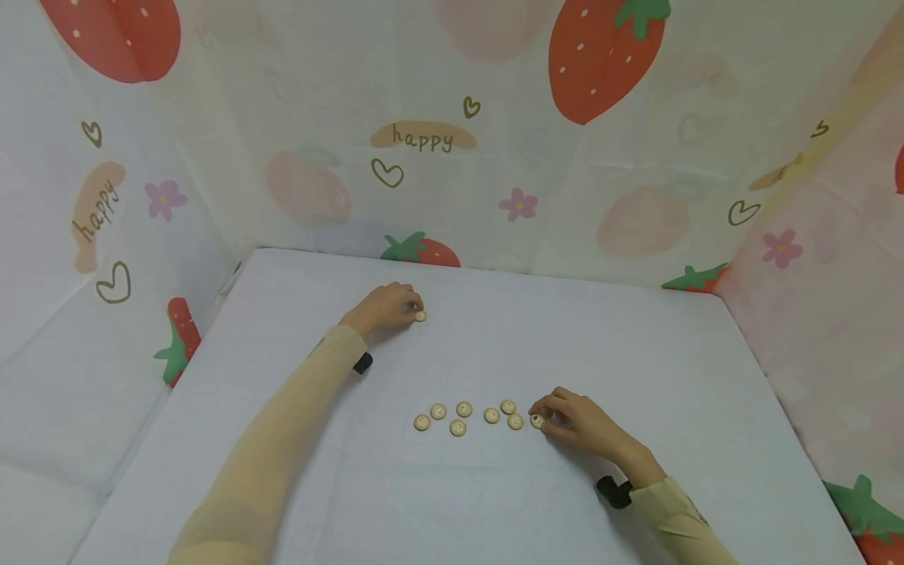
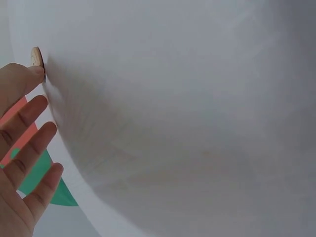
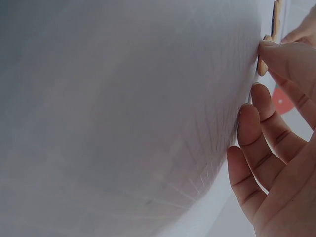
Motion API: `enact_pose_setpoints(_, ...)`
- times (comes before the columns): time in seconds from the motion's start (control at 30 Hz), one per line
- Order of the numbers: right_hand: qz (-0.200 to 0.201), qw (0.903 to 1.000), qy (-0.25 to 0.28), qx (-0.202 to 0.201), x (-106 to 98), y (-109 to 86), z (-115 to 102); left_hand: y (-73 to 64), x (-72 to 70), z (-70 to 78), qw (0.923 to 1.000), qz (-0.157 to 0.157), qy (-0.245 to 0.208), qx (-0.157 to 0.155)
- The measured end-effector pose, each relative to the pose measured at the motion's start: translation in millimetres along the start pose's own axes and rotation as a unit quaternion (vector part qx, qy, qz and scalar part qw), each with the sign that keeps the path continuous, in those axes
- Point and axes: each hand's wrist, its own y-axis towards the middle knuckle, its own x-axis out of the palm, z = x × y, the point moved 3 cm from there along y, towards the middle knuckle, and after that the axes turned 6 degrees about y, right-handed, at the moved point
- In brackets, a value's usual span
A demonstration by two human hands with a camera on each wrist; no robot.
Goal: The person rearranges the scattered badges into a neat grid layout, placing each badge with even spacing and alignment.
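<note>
Far back on the table, my left hand (image 1: 387, 308) pinches a small round wooden button (image 1: 421, 316) at its fingertips, close to the cloth. The left wrist view has my thumb against this button (image 2: 37, 57), with the other fingers spread below. Nearer the front, my right hand (image 1: 582, 424) holds another wooden button (image 1: 537, 421) between thumb and index finger, low at the table surface. The right wrist view shows that button (image 3: 264, 57) edge-on, partly covered by the thumb. To its left lie several matching buttons (image 1: 491, 415) in two loose clusters.
A white cloth covers the table (image 1: 565, 345). Printed curtains (image 1: 438, 196) with strawberries, hearts and flowers rise behind it and on both sides. A black wrist camera (image 1: 613, 492) sits under the right wrist, and another (image 1: 363, 362) under the left.
</note>
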Motion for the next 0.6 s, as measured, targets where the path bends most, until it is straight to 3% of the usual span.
enact_pose_setpoints(0.6, -0.003, 1.0, 0.002, 0.009, 0.4, 0.2, -0.2, -8.9, -0.6, 0.8, 0.9998, 0.01, 0.013, -0.007)
